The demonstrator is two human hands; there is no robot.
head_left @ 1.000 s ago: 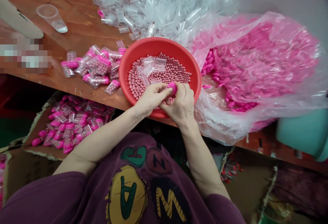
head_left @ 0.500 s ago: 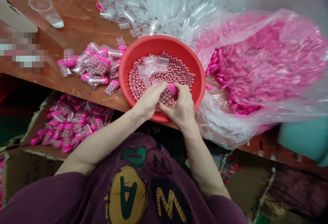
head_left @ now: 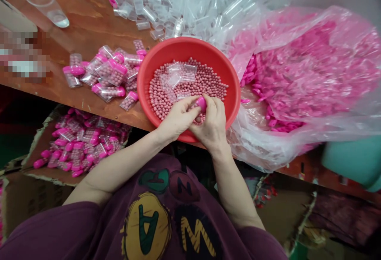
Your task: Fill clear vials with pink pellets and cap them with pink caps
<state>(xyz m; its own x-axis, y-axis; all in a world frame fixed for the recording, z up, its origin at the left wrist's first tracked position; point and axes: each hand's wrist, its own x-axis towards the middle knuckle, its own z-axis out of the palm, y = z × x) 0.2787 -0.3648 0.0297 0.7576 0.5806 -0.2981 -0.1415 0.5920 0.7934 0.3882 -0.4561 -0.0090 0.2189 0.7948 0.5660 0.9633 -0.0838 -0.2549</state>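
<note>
A red bowl [head_left: 149, 69] at the table's near edge holds many small pink beads [head_left: 208, 83] and a few empty clear containers [head_left: 178, 75]. Both hands meet over the bowl's near side. My left hand [head_left: 177, 119] is closed around a small clear container filled with beads. My right hand [head_left: 212, 123] pinches the pink cap [head_left: 201, 103] on that container's end. The container's body is mostly hidden by my fingers.
Filled pink-capped containers [head_left: 104, 73] lie left of the bowl. A heap of empty clear containers [head_left: 178, 2] sits behind it, a plastic bag of pink caps [head_left: 303, 69] to the right. A clear cup [head_left: 44, 6] stands far left. A cardboard box [head_left: 49, 174] of filled containers sits below the table.
Both hands stay together on the container over the bowl, with the fingers shifting slightly around the pink cap. The view has drifted a little.
</note>
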